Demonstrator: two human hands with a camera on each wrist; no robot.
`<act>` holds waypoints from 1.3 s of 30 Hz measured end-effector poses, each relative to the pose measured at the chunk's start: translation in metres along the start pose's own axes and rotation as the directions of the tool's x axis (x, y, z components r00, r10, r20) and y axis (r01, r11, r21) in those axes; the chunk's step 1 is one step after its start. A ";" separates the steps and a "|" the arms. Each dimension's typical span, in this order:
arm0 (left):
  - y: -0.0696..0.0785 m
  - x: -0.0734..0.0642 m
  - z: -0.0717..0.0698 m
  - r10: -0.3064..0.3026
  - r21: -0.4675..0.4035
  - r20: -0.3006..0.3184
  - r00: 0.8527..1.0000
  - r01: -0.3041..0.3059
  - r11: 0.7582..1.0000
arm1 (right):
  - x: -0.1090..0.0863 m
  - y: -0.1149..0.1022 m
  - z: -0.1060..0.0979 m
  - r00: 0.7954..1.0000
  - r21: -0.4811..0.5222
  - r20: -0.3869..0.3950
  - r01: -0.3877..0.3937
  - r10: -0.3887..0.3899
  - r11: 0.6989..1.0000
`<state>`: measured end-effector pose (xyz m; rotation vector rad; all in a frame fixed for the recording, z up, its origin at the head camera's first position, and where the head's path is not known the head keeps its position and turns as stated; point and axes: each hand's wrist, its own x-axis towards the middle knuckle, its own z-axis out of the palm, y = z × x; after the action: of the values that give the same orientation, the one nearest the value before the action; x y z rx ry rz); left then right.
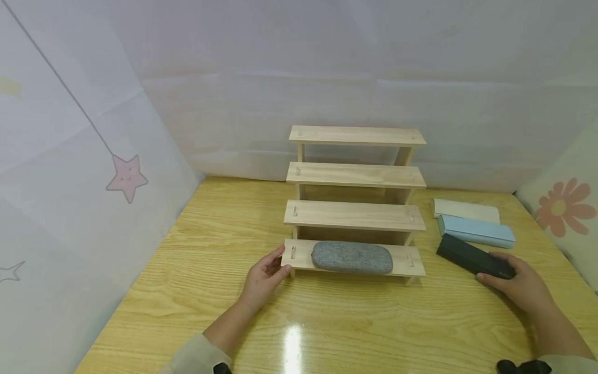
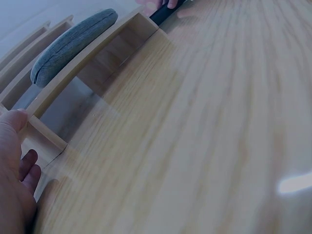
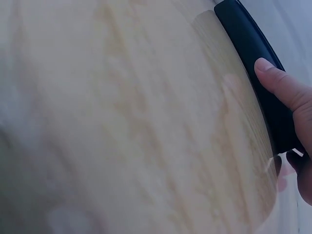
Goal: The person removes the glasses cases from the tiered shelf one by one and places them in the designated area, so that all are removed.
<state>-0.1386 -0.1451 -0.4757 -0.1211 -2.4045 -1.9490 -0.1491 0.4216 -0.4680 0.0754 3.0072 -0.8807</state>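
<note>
A stepped wooden rack (image 1: 355, 215) with several shelves stands on the table. On its lowest shelf lies a grey fabric glasses case (image 1: 352, 257), lengthwise. My left hand (image 1: 262, 278) holds the left end of that shelf, thumb at the front edge and fingers behind; the left wrist view shows the thumb (image 2: 18, 118) against the board. Off to the right, my right hand (image 1: 523, 283) grips the near end of a black glasses case (image 1: 472, 257) between thumb and fingers. In the right wrist view the thumb lies along the side of the black case (image 3: 251, 53).
Behind the black case lie a light blue glasses case (image 1: 476, 231) and a cream glasses case (image 1: 467, 209), close together. Light cloth walls (image 1: 327, 78) with printed stars and flowers enclose the back and sides of the wooden table (image 1: 210, 249).
</note>
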 end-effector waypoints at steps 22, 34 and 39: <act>0.003 -0.001 0.000 -0.008 0.019 -0.001 1.000 0.008 1.000 | -0.001 0.003 -0.007 0.961 0.171 -0.096 -0.241 0.260 0.955; 0.003 -0.002 0.000 -0.006 0.013 0.007 1.000 0.006 1.000 | 0.002 -0.001 -0.005 0.931 0.201 -0.115 -0.319 0.346 0.926; 0.001 -0.002 0.000 -0.007 0.018 0.004 1.000 0.006 1.000 | 0.004 -0.001 -0.004 0.929 0.179 -0.136 -0.319 0.345 0.931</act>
<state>-0.1366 -0.1453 -0.4746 -0.1171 -2.4280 -1.9308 -0.1536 0.4228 -0.4638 0.6719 2.9270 -1.1105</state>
